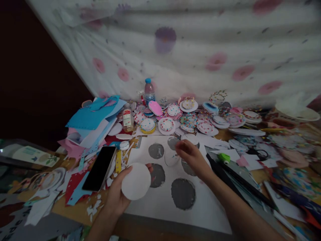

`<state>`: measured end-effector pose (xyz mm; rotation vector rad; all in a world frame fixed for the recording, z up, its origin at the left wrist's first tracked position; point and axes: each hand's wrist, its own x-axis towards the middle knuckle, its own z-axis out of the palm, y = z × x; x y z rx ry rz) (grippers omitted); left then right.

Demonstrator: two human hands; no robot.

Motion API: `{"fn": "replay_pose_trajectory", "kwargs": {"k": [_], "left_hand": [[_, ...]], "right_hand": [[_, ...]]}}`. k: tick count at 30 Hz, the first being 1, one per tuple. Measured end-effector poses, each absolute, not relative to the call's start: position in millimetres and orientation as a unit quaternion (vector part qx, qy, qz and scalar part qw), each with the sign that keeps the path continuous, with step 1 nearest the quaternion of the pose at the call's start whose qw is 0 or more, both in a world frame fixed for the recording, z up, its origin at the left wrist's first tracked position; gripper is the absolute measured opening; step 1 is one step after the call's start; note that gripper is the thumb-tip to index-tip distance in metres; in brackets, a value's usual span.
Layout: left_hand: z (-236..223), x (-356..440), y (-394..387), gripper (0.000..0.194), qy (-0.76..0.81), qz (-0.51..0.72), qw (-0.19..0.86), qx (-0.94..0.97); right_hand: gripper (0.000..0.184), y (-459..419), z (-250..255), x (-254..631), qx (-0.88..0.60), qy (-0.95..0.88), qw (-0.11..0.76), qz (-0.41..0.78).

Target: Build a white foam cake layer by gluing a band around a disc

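My left hand is closed around the edge of a white paper disc, its flat face turned up. The disc is held above the left part of a white sheet. Several round holes in the sheet show dark grey underneath, such as the large hole near the front. Over the sheet's upper right part, my right hand has its fingers curled together. Whether something small is between its fingertips, I cannot make out. Just left of those fingertips, a round outline shows in the sheet.
Behind the sheet lie many decorated discs, a glue bottle and a blue-capped bottle. Blue foam sheets and a phone lie left. A green tool, scissors and a glue gun lie right.
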<state>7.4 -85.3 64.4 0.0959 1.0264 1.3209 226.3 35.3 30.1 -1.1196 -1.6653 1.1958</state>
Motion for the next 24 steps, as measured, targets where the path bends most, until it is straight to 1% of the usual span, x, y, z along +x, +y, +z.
{"fn": "replay_pose_trajectory", "kwargs": {"k": [1,3,5,6,8,10,12,14,15,17,19,22,24], "left_hand": [[63.3,6.4,-86.9,0.035,0.449,0.589,0.671,0.031],[60.6,4.9,-90.0,0.033,0.433,0.592,0.680,0.015],[57.9,3.3,-92.6,0.032,0.414,0.588,0.694,0.003],[56.6,2.5,-93.3,0.032,0.406,0.585,0.702,-0.002],[54.2,1.4,-93.2,0.031,0.388,0.578,0.718,-0.010],[52.1,2.4,-90.1,0.032,0.362,0.571,0.737,-0.006],[50.5,7.2,-84.3,0.036,0.331,0.556,0.763,0.014],[49.6,16.4,-76.6,0.045,0.307,0.535,0.785,0.050],[49.5,22.1,-72.3,0.049,0.301,0.526,0.792,0.075],[50.7,34.0,-63.6,0.056,0.303,0.515,0.789,0.143],[54.4,43.1,-55.3,0.061,0.331,0.514,0.760,0.220],[64.9,45.9,-46.2,0.065,0.433,0.516,0.669,0.314],[73.3,40.0,-44.0,0.063,0.533,0.493,0.585,0.363]], "right_hand": [[0.024,40.1,32.3,223.3,-0.442,-0.660,0.390,0.465],[0.042,43.7,35.9,224.0,-0.445,-0.682,0.382,0.437],[0.053,38.8,38.7,235.8,-0.445,-0.730,0.368,0.365],[0.053,33.6,39.2,245.5,-0.445,-0.759,0.361,0.308],[0.044,19.4,37.0,270.0,-0.464,-0.796,0.331,0.205],[0.036,3.0,28.6,296.0,-0.525,-0.797,0.285,0.091],[0.036,-12.5,14.6,317.9,-0.595,-0.775,0.213,-0.008],[0.039,-24.2,-1.5,332.7,-0.643,-0.749,0.144,-0.065],[0.041,-28.0,-9.1,337.4,-0.657,-0.739,0.125,-0.080],[0.040,-31.5,-21.2,342.7,-0.669,-0.729,0.116,-0.088],[0.036,-31.0,-28.2,344.9,-0.673,-0.726,0.115,-0.077],[0.034,-29.6,-29.6,346.0,-0.680,-0.721,0.124,-0.050],[0.035,-31.4,-25.3,345.8,-0.680,-0.715,0.160,-0.031]]}}
